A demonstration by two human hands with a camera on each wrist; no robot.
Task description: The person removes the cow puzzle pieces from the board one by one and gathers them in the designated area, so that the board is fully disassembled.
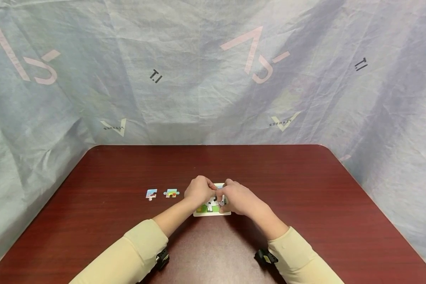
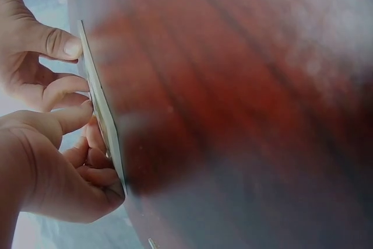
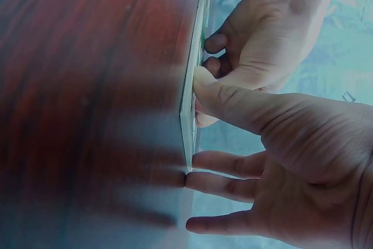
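A framed puzzle board (image 1: 212, 214) with a black-and-white animal on green grass lies flat on the table, partly covered by both hands. My left hand (image 1: 200, 190) reaches over its upper left part, fingers bent and fingertips touching its surface. Whether those fingertips pinch a piece is hidden. My right hand (image 1: 239, 199) rests on the board's right side. In the right wrist view its thumb (image 3: 218, 94) presses on the board, while straight fingers (image 3: 227, 185) extend at the board's end. The two hands' fingertips nearly meet over the picture.
Two loose jigsaw pieces lie left of the board: a blue and pink piece (image 1: 151, 194) and a yellow, green and blue piece (image 1: 171, 193). The dark red table (image 1: 287, 169) has rounded far corners. Behind it hangs a grey printed cloth (image 1: 184, 98).
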